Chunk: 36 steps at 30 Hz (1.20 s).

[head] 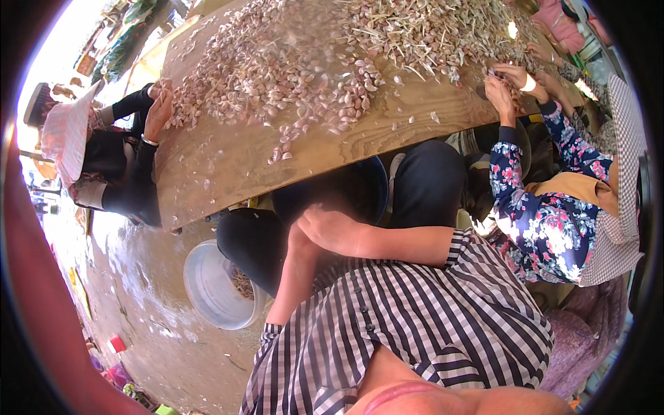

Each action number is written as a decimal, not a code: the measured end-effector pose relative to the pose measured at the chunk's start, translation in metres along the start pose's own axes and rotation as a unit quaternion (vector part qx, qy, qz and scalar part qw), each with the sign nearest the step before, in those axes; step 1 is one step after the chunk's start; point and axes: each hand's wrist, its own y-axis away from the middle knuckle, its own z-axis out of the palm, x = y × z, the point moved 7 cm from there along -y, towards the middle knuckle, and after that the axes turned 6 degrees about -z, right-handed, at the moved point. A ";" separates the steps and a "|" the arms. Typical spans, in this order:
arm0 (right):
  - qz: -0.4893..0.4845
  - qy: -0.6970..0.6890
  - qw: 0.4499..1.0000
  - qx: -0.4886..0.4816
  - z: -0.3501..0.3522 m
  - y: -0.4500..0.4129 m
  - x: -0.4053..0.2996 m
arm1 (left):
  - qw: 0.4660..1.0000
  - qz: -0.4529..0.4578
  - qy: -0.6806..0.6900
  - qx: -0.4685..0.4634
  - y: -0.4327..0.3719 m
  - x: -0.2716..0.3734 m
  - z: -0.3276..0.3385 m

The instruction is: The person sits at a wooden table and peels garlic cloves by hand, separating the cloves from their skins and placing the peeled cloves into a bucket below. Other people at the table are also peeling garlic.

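Observation:
My left hand (pixel 301 237) and my right hand (pixel 329 228) are close together over my lap, in front of a dark round tub (pixel 381 181) with a blue rim. The right hand overlaps the left, and the fingers are bent inward. Whether anything is between them cannot be made out. Beyond the tub, a wooden table (pixel 228 181) carries a wide spread of loose garlic cloves (pixel 290 93). Several cloves (pixel 282 148) lie apart from the pile, nearer to me.
A white plastic bucket (pixel 212 290) with some brownish bits inside leans by my left knee. At the right, a co-worker's hands (pixel 500 91) handle garlic. Another person's hands (pixel 162 109) are at the table's left end. Dry garlic stalks (pixel 415 41) mix with cloves at the back.

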 end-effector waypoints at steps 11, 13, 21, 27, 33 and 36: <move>0.325 0.083 0.935 0.110 -0.166 -0.018 0.221 | 0.963 0.013 -0.225 0.149 -0.001 0.005 0.016; 0.240 0.049 0.964 0.102 -0.150 -0.030 0.230 | 0.964 0.005 -0.227 0.138 -0.001 0.003 0.019; 0.140 0.004 0.986 0.088 -0.136 -0.055 0.259 | 0.914 0.068 -0.383 0.116 0.040 0.038 0.103; 0.119 0.095 0.988 -0.017 -0.110 -0.073 0.265 | 0.458 0.373 -0.776 0.223 -0.003 0.154 0.176; 0.184 0.122 0.974 -0.049 -0.108 -0.071 0.277 | 0.483 0.283 -0.821 0.112 -0.077 0.155 0.209; 0.204 0.045 0.978 -0.019 -0.120 -0.070 0.272 | 0.574 0.250 -0.771 0.120 -0.085 0.150 0.219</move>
